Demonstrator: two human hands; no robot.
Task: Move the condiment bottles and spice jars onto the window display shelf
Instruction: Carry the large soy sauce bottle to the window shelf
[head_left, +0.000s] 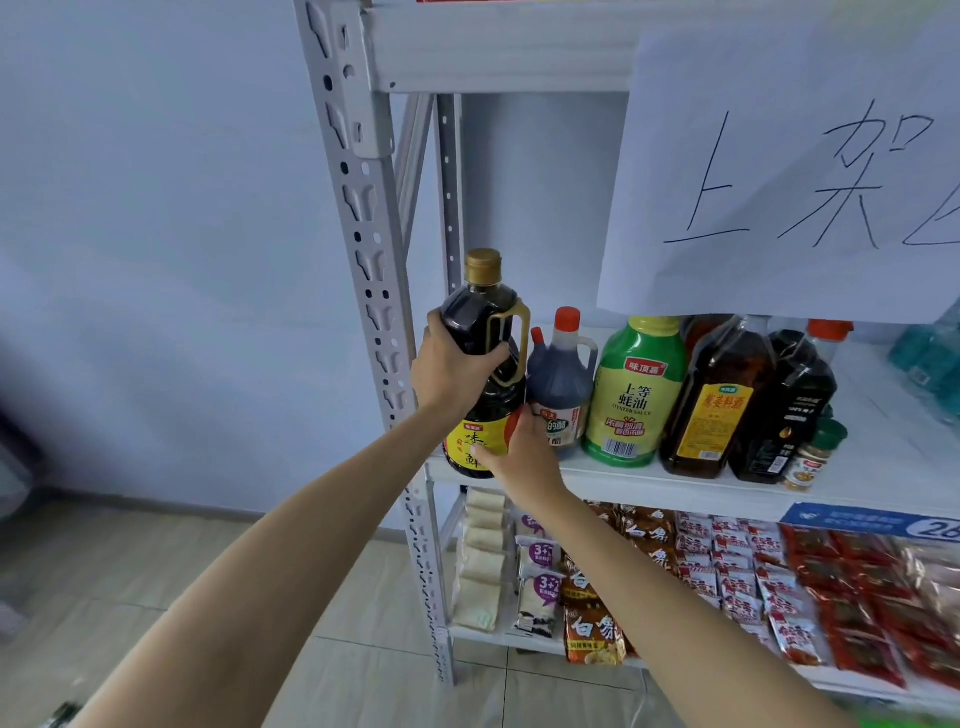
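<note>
A tall dark soy sauce bottle (480, 322) with a gold cap and gold handle stands at the left end of the white shelf (670, 480). My left hand (449, 371) grips its upper body below the neck. My right hand (511, 447) holds its lower part at the yellow label. To its right on the same shelf stand a dark vinegar jug (561, 379) with an orange cap, a green oyster sauce bottle (636, 395), an amber cooking wine bottle (719, 400), a black bottle (795, 400) and a small spice jar (813, 457).
The grey slotted upright (374, 291) of the rack stands just left of the held bottle. A hand-written paper sign (789, 171) hangs over the shelf's upper right. Snack and noodle packets (727, 566) fill the shelf below. Tiled floor (156, 582) lies to the left.
</note>
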